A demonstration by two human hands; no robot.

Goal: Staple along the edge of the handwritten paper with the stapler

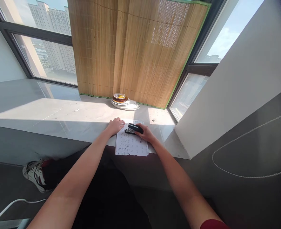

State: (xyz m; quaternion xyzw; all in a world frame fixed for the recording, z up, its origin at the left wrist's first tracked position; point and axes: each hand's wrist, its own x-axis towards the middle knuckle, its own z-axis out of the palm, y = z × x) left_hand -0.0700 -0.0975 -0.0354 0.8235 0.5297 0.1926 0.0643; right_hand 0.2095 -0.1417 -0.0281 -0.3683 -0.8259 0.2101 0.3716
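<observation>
A black stapler (134, 128) is in my right hand (145, 132), whose fingers are wrapped round its rear end. Its jaws are apart and point left, over the upper part of a handwritten white paper (132, 144). The paper lies on the window sill, with its lower end hanging over the front edge. My left hand (116, 125) rests palm down at the paper's upper left side, its fingers stretched forward and holding nothing. Part of the paper's top is covered by the stapler and my right hand.
Beyond my hands, a stack of plates (125, 105) stands on the sill (92, 109) against a bamboo blind (130, 54). A slanted white wall (216, 95) bounds the right side. A white cable (11, 205) and a shoe (34, 175) show at lower left.
</observation>
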